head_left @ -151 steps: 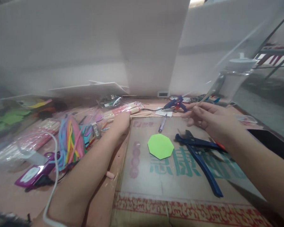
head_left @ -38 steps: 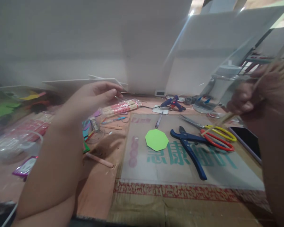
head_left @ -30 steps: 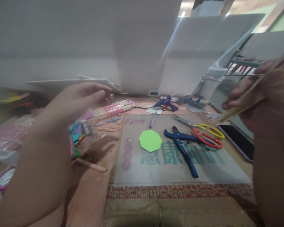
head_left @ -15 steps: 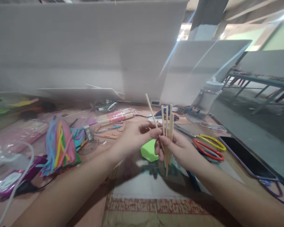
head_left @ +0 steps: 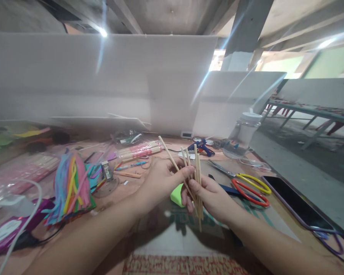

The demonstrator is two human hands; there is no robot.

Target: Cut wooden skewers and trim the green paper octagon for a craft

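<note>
In the head view, the only one, two bare hands meet over the table (head_left: 111, 200). The right hand (head_left: 210, 193) has its fingers curled closed around a loose bunch of sticks (head_left: 199, 172), tops pointing toward twelve o'clock and lower ends toward six. The left hand (head_left: 163, 177) has its thumb and fingers drawn together in a pinch on a single stick (head_left: 167, 150), which crosses the bunch at a slant, its upper end leaning to eleven o'clock. Whether that pinch also takes in a neighbouring stick, I cannot tell (the thumb tip covers the spot).

The step in hand looks like sorting or parting one stick from the rest. As I judge it, the next move calls for a steady right-hand hold and a light left pinch, so that one stick shifts without the others splaying.

Taking the hands as the clock's centre, a green card (head_left: 177, 195) lies partly hidden just beneath them toward eight, the glue gun (head_left: 200, 147) sits near one, the scissors (head_left: 231, 174) at three, the phone (head_left: 298, 206) farther out between three and four, and a wrapped pack of sticks (head_left: 140, 151) at ten.
</note>
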